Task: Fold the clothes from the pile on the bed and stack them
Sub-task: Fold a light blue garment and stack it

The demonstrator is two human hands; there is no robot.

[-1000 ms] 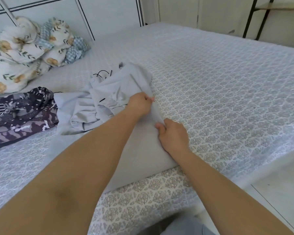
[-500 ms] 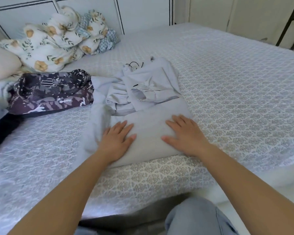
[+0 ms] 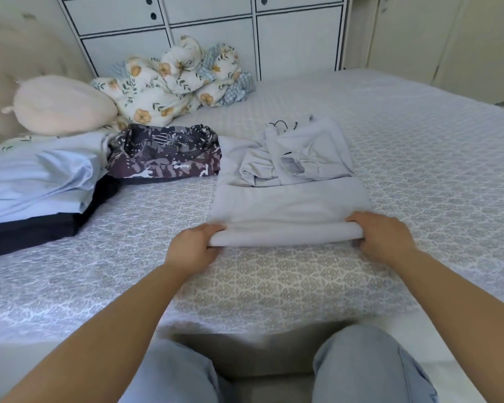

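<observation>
Fingers [image 3: 216, 228] of both hands, flat before, now grip the grey garment's [image 3: 288, 205] near fold.

Pale grey garment [image 3: 288, 199], partly folded, flat on the bed [image 3: 419, 175] close to its near edge, near hem rolled into a thick fold (far part still rumpled, black drawstrings showing). Camouflage-print garment [image 3: 166, 155] bunched just beside, left. Light blue and dark clothes [image 3: 35, 187] heaped at the left edge.
</observation>
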